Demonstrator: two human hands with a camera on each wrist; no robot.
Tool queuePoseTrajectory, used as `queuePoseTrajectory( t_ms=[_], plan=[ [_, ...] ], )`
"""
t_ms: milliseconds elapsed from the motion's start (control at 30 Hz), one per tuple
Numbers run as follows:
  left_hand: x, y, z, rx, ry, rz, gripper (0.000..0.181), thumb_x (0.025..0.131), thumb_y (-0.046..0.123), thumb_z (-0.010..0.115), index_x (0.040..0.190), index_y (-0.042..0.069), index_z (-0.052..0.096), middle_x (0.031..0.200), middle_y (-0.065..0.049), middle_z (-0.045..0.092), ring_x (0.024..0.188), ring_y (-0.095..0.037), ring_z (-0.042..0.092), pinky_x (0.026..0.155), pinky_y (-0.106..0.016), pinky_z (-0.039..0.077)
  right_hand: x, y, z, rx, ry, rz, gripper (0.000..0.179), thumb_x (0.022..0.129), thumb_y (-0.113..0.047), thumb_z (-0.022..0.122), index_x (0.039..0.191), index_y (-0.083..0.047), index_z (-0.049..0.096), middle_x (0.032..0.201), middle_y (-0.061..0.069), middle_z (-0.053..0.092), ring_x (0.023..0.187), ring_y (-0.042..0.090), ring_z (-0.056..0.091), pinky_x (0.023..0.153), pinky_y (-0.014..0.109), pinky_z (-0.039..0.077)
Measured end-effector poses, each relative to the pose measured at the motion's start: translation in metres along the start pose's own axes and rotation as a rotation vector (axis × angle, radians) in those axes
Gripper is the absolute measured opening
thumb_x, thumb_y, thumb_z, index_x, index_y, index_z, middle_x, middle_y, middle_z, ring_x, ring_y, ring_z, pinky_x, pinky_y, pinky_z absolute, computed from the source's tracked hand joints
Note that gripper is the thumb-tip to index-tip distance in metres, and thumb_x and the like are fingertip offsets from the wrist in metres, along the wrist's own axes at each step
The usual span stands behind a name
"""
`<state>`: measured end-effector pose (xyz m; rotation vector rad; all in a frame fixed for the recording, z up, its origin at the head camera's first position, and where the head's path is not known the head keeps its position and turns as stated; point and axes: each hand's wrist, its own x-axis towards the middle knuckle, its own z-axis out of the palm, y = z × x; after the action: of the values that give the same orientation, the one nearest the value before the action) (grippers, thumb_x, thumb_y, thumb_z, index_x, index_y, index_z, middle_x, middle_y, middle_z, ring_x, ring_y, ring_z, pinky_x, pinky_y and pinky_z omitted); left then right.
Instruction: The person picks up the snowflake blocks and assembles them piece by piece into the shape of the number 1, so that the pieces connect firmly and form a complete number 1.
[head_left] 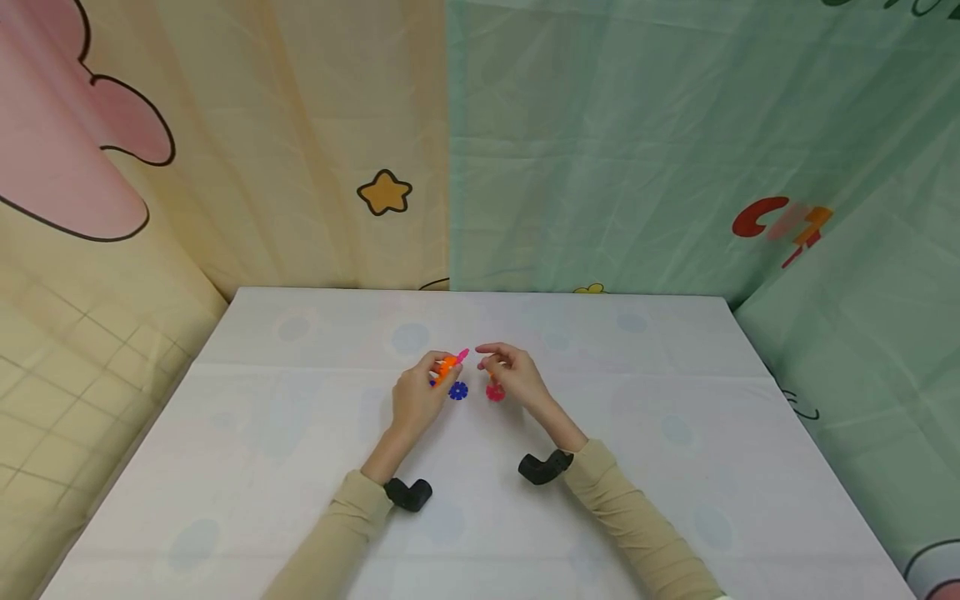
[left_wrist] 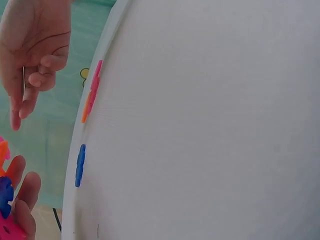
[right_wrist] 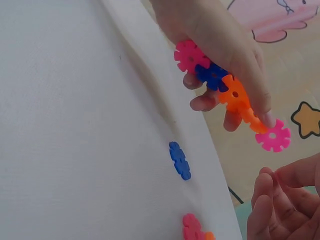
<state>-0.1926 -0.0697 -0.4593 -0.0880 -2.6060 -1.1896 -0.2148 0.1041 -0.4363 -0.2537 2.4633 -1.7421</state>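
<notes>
My left hand (head_left: 415, 402) holds a chain of notched plastic snowflake discs (right_wrist: 235, 95), gripped between thumb and fingers. In the right wrist view the chain runs pink, blue, orange, orange, then a pink disc (right_wrist: 273, 135) at the far end, beyond the thumb tip. Just right of that end is my right hand (head_left: 522, 385), its fingers loosely bent and nothing visible between them. On the table below lies a loose blue disc (right_wrist: 180, 160). A pinkish-red disc (head_left: 495, 392) lies under the right hand, with an orange disc (left_wrist: 85, 109) partly hidden against it.
A white-covered table (head_left: 262, 467) spreads around both hands. Behind it hang a yellow curtain (head_left: 300, 208) and a green curtain (head_left: 585, 167). Black wrist mounts (head_left: 408, 495) stick out from the cuffs.
</notes>
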Motion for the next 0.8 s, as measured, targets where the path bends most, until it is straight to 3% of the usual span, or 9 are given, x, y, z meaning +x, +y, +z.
queuePoseTrajectory(
  t_ms=[133, 367, 500, 800],
  plan=[
    [0.001, 0.000, -0.005, -0.011, 0.010, 0.006, 0.031, 0.093, 0.037, 0.063, 0.113, 0.013, 0.066, 0.084, -0.009, 0.068, 0.060, -0.017, 0.051, 0.055, -0.024, 0.039, 0.001, 0.003, 0.004, -0.065, 0.005, 0.012, 0.028, 0.092, -0.007, 0.058, 0.119, -0.004, 0.063, 0.098, 0.018, 0.068, 0.066, 0.034, 0.058, 0.056, 0.023, 0.050],
    [0.003, -0.001, -0.009, -0.080, -0.018, -0.005, 0.028, 0.096, 0.030, 0.059, 0.116, 0.011, 0.064, 0.083, -0.008, 0.069, 0.058, -0.013, 0.055, 0.052, -0.021, 0.041, 0.005, 0.016, 0.011, -0.183, -0.019, -0.004, 0.027, 0.089, -0.008, 0.064, 0.116, -0.007, 0.065, 0.095, 0.010, 0.069, 0.058, 0.015, 0.055, 0.054, 0.022, 0.048],
    [0.003, -0.002, -0.010, -0.122, -0.039, -0.009, 0.028, 0.098, 0.028, 0.056, 0.116, 0.008, 0.064, 0.083, -0.010, 0.069, 0.057, -0.013, 0.057, 0.051, -0.019, 0.041, 0.005, 0.015, 0.014, -0.218, -0.042, 0.023, 0.027, 0.088, -0.011, 0.067, 0.115, -0.009, 0.066, 0.096, 0.008, 0.068, 0.056, 0.013, 0.053, 0.054, 0.022, 0.048],
    [0.005, -0.003, -0.009, -0.141, -0.006, 0.036, 0.032, 0.098, 0.026, 0.056, 0.117, 0.002, 0.066, 0.097, -0.011, 0.070, 0.059, -0.012, 0.062, 0.054, -0.019, 0.045, 0.006, 0.013, 0.019, -0.304, -0.103, 0.016, 0.024, 0.084, -0.011, 0.070, 0.108, -0.007, 0.069, 0.093, 0.009, 0.069, 0.055, 0.009, 0.053, 0.052, 0.021, 0.045]
  ],
)
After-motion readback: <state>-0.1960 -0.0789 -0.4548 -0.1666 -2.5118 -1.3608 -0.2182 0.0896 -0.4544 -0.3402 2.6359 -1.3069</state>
